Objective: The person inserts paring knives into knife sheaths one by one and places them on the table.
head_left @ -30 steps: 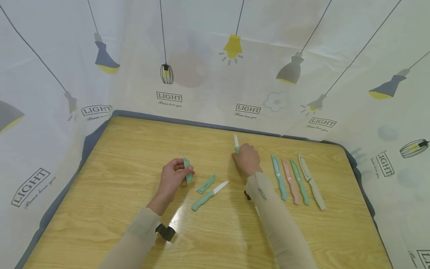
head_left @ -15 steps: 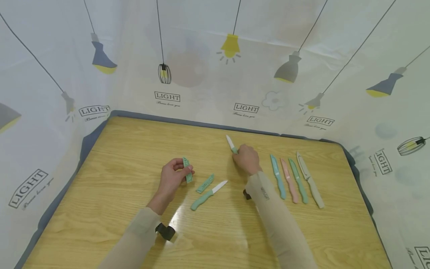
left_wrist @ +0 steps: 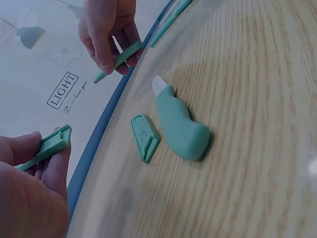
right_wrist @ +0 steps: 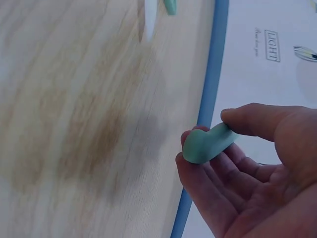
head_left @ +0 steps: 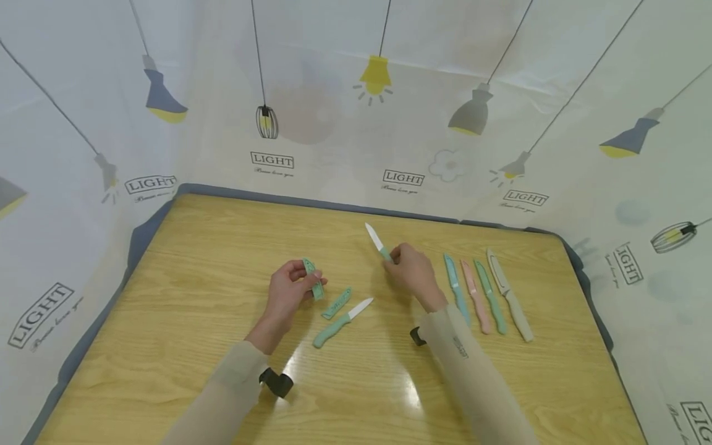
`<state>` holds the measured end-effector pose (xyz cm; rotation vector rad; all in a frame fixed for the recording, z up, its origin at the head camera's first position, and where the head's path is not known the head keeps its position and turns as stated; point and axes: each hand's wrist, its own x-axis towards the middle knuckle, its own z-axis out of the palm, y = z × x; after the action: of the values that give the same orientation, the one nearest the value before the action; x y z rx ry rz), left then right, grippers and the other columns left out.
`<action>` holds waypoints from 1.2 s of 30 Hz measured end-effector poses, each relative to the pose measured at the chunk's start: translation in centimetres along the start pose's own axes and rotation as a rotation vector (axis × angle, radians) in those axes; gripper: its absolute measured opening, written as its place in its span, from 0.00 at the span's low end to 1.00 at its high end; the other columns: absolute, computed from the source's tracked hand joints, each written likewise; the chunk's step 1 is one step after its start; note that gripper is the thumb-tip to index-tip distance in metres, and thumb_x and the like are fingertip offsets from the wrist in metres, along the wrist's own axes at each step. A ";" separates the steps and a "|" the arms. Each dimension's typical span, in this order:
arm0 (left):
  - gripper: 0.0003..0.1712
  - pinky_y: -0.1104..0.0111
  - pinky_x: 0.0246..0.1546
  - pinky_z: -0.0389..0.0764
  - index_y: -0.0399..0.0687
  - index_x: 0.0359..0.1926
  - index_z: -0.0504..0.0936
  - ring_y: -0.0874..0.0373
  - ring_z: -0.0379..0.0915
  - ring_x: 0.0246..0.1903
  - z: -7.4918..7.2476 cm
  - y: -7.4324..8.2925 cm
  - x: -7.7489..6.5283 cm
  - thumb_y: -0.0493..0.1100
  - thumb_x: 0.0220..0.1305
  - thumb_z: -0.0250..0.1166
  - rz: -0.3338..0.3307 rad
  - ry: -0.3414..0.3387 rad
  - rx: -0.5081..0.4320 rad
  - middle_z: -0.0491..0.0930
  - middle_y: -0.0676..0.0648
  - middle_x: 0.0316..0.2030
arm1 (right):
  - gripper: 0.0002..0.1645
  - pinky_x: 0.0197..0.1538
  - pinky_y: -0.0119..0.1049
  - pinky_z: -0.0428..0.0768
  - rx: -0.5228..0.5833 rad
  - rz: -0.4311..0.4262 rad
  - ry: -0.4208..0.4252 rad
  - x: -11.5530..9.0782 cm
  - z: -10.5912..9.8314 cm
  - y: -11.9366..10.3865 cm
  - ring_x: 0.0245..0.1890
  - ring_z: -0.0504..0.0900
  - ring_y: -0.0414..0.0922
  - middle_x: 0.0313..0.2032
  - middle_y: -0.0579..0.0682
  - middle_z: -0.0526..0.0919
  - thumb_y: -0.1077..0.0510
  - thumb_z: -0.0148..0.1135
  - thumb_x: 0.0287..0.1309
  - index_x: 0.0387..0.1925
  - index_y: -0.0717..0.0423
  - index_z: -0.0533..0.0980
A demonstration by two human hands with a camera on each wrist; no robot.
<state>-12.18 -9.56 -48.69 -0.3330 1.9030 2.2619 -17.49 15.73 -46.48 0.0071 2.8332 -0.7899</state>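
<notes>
My left hand (head_left: pixel 286 290) pinches a green knife sheath (head_left: pixel 313 279) between thumb and fingers; in the left wrist view the open end of this sheath (left_wrist: pixel 58 141) faces the camera. My right hand (head_left: pixel 414 270) grips a knife by its green handle (right_wrist: pixel 208 144), and its white blade (head_left: pixel 374 235) points to the far left. Between the hands, a second green sheath (head_left: pixel 337 303) lies on the table beside a green-handled knife (head_left: pixel 332 330) with a bare white blade. In the right wrist view, the thumb and fingers are curled round the handle.
Right of my right hand lie a blue knife (head_left: pixel 457 287), a pink knife (head_left: pixel 476 296), a green knife (head_left: pixel 491 298) and a larger beige knife (head_left: pixel 510 296), side by side. The wooden table (head_left: pixel 194 278) meets a printed cloth (head_left: pixel 334 142) along its back edge.
The knife in my right hand has swung from pointing away to pointing far left, and its hand has lifted and turned. My left hand stays nearly still with the sheath.
</notes>
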 end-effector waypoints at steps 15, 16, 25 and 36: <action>0.28 0.66 0.39 0.84 0.25 0.59 0.65 0.49 0.83 0.41 1.5 0.4 -0.6 0.36 0.64 0.63 -0.007 -0.020 -0.130 0.81 0.32 0.47 | 0.17 0.34 0.36 0.83 0.373 -0.139 0.003 -6.0 0.1 0.6 0.33 0.83 0.41 0.37 0.48 0.81 0.54 0.62 0.62 0.49 0.57 0.75; 0.27 0.66 0.38 0.84 0.25 0.58 0.65 0.49 0.83 0.41 1.6 0.4 -0.7 0.36 0.64 0.63 -0.008 -0.018 -0.133 0.82 0.33 0.46 | 0.16 0.34 0.36 0.84 0.393 -0.139 -0.005 -6.3 0.2 0.6 0.32 0.83 0.42 0.37 0.48 0.82 0.55 0.62 0.62 0.49 0.57 0.74; 0.26 0.64 0.43 0.82 0.25 0.57 0.64 0.49 0.82 0.42 2.7 0.5 -0.6 0.35 0.64 0.63 -0.031 -0.013 -0.248 0.81 0.33 0.47 | 0.14 0.36 0.43 0.85 0.561 -0.213 -0.067 -9.1 0.7 1.2 0.31 0.84 0.52 0.36 0.54 0.84 0.58 0.56 0.67 0.51 0.61 0.72; 0.25 0.63 0.48 0.81 0.30 0.58 0.62 0.47 0.81 0.45 3.7 0.7 -0.4 0.33 0.65 0.61 -0.067 0.033 -0.438 0.78 0.31 0.51 | 0.10 0.28 0.30 0.77 0.461 -0.291 -0.055 -11.7 1.7 1.7 0.28 0.77 0.43 0.33 0.51 0.82 0.57 0.54 0.69 0.47 0.57 0.74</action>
<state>-12.19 -6.05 -47.33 -0.4831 1.3675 2.6239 -5.64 16.89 -46.56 -0.3576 2.5653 -1.4627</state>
